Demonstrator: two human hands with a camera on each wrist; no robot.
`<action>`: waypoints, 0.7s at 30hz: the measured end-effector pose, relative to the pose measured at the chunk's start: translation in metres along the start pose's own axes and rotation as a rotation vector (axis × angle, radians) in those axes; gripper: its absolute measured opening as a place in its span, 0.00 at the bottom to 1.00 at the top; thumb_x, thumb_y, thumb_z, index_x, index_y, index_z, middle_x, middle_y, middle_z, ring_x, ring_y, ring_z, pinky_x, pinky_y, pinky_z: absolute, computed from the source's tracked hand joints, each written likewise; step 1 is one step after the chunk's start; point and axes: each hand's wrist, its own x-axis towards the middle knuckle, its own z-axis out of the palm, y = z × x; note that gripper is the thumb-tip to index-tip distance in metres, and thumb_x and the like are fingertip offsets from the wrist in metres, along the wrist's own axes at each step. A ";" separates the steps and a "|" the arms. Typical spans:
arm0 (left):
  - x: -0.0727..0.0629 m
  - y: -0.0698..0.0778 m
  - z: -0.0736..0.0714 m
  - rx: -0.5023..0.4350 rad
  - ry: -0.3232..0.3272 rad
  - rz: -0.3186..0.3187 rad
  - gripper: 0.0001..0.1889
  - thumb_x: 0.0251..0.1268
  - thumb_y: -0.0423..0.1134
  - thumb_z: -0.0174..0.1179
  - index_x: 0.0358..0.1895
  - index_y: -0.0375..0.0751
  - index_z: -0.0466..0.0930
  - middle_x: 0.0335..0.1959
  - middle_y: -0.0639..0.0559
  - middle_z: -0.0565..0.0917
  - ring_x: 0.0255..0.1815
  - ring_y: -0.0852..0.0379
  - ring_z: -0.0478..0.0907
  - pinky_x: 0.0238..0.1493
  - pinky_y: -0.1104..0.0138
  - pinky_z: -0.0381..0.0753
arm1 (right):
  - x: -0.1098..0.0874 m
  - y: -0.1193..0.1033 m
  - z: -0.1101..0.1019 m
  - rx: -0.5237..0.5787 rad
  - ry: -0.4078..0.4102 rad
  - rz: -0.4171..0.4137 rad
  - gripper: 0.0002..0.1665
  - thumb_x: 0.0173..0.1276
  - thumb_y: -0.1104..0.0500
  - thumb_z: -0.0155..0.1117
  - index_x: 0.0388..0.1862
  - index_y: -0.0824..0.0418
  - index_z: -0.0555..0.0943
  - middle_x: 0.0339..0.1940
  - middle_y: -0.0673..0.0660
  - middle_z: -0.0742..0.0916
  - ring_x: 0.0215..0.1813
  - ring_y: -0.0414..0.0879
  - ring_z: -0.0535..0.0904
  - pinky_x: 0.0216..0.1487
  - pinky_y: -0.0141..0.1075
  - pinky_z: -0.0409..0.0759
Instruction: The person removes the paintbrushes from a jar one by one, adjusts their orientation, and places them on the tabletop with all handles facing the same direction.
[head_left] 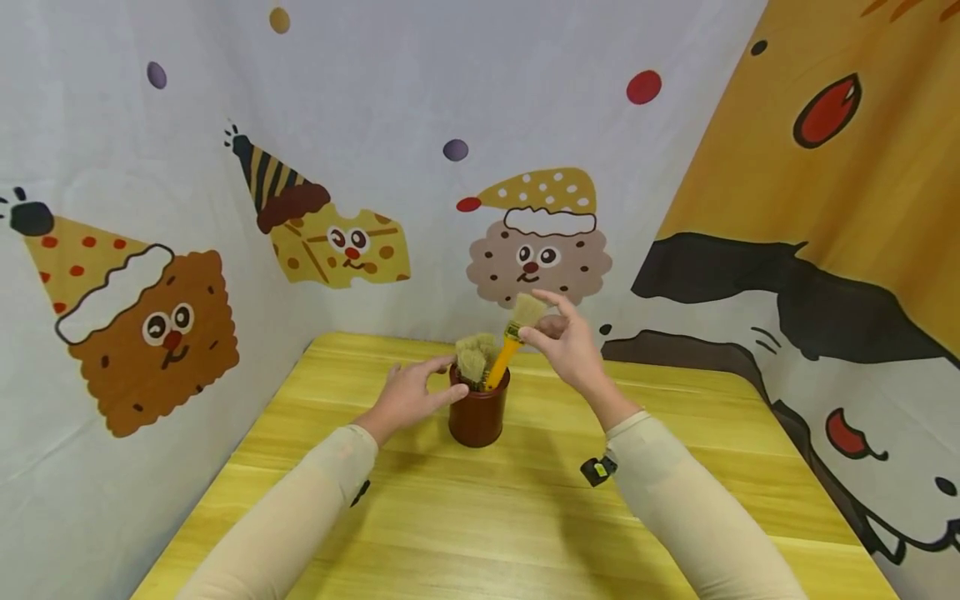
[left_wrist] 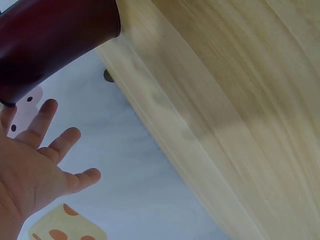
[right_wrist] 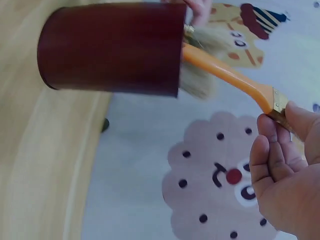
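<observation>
A dark red cup [head_left: 477, 418] stands upright on the table with several paintbrushes [head_left: 472, 360] in it, their pale bristles up. My right hand [head_left: 568, 340] pinches one paintbrush [head_left: 504, 357] with a yellow-orange handle by its metal band and bristles. This brush leans to the right, the lower end of its handle at the cup's mouth. In the right wrist view, the thumb and fingers meet at the brush's gold band [right_wrist: 279, 101]. Against the cup's left rim rest the thumb and index finger of my left hand [head_left: 408, 396]; its other fingers spread loosely in the left wrist view.
The wood-grain table [head_left: 450, 525] reaches to a white cloth backdrop [head_left: 360, 100] printed with cartoon snacks, close behind the cup. Further cloth hangs along the left and right sides. A small black device [head_left: 597, 471] sits at my right wrist.
</observation>
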 end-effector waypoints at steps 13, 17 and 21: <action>-0.003 -0.001 0.002 -0.022 0.003 0.015 0.43 0.69 0.79 0.56 0.82 0.64 0.68 0.70 0.52 0.84 0.70 0.41 0.82 0.82 0.26 0.42 | 0.004 0.034 -0.058 0.114 0.146 0.268 0.43 0.77 0.47 0.71 0.85 0.39 0.65 0.58 0.59 0.91 0.41 0.40 0.90 0.45 0.32 0.87; -0.003 -0.001 0.003 -0.032 0.010 0.012 0.43 0.68 0.79 0.56 0.81 0.65 0.68 0.69 0.52 0.85 0.68 0.42 0.83 0.82 0.26 0.44 | 0.001 0.053 -0.063 0.154 0.116 0.362 0.44 0.78 0.49 0.70 0.87 0.41 0.62 0.61 0.61 0.89 0.41 0.39 0.90 0.49 0.32 0.89; -0.003 -0.001 0.005 -0.040 0.011 0.004 0.43 0.68 0.80 0.55 0.81 0.66 0.67 0.69 0.53 0.85 0.69 0.42 0.83 0.82 0.26 0.43 | -0.002 0.077 -0.064 0.159 0.046 0.445 0.45 0.79 0.52 0.69 0.88 0.44 0.60 0.61 0.62 0.89 0.41 0.40 0.89 0.48 0.33 0.88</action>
